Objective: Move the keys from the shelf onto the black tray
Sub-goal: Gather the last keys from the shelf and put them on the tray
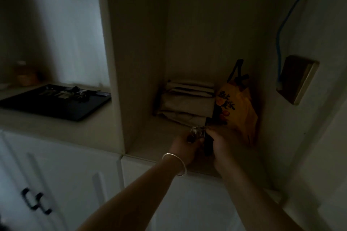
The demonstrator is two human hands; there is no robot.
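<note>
The scene is dim. Both hands meet over the shelf (161, 137) of the middle alcove. My left hand (185, 147), with a thin bangle on the wrist, is closed around a metal key ring with keys (197, 131). My right hand (223, 144) grips a dark strap or fob (208, 146) that hangs from the same bunch. The black tray (62, 110) lies on the counter in the left alcove, with several keys (65, 93) lying on its far half.
A stack of folded beige cloth (185, 103) and a yellow flowered bag (238, 110) fill the back of the shelf. A partition wall (116, 80) separates shelf and tray. White cabinet doors with black handles (35, 202) sit below. A jar (26, 75) stands far left.
</note>
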